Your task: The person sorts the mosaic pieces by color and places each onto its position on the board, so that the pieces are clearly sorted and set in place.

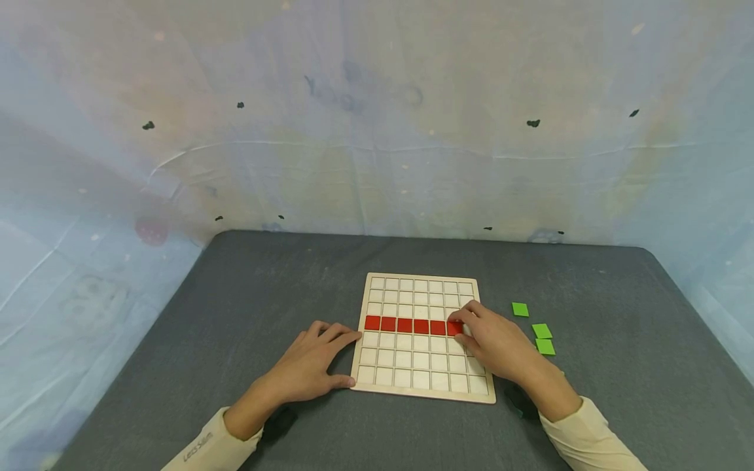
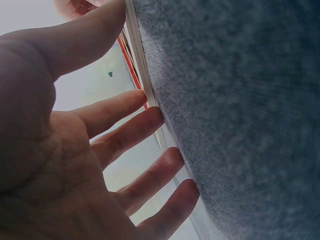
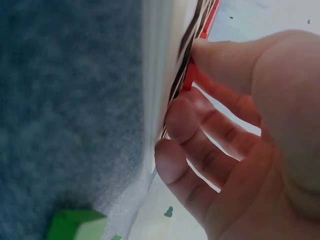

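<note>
A pale wooden grid board [image 1: 424,393] lies on a dark grey table. Across its middle row runs a line of several red square tiles [image 1: 404,325], each in its own cell. At the right end of that line my right hand [image 1: 501,343] pinches a red tile [image 1: 454,328] between thumb and fingers, down at the board's surface. In the right wrist view the edge of this red tile [image 3: 189,76] shows by the thumb. My left hand [image 1: 309,366] rests with spread fingers against the board's left edge, thumb near the front corner.
To the right of the board lie several green square tiles [image 1: 541,331], one apart from the others, farther back. The table [image 1: 277,281] ends at a patterned cloth backdrop [image 1: 377,183] behind and at both sides.
</note>
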`<state>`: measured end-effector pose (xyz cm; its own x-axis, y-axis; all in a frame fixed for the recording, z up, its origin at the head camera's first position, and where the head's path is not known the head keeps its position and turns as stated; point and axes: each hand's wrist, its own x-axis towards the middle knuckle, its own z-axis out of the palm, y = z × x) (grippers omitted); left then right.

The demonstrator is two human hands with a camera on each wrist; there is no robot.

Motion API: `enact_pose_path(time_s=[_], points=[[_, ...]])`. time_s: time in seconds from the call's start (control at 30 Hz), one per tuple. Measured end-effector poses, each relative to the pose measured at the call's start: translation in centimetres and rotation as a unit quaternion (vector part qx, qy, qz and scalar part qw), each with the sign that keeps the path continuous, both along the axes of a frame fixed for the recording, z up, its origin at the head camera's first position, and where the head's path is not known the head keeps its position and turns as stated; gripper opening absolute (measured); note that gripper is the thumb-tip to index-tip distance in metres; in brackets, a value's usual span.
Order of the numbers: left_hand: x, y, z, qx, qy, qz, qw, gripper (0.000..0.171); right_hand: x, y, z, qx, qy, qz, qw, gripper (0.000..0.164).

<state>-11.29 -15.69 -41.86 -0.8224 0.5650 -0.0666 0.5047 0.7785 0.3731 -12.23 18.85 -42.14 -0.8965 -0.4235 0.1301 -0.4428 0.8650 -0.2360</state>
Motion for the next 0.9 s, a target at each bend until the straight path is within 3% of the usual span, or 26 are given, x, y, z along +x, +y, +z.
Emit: enact_pose_path(time_s=[0.9], points=[[0.01, 0.00, 0.04, 0.001, 0.004, -0.002, 1.0000, 0.072, 0.14, 0.14, 0.07, -0.014, -0.002, -0.002, 1.000, 0.028]])
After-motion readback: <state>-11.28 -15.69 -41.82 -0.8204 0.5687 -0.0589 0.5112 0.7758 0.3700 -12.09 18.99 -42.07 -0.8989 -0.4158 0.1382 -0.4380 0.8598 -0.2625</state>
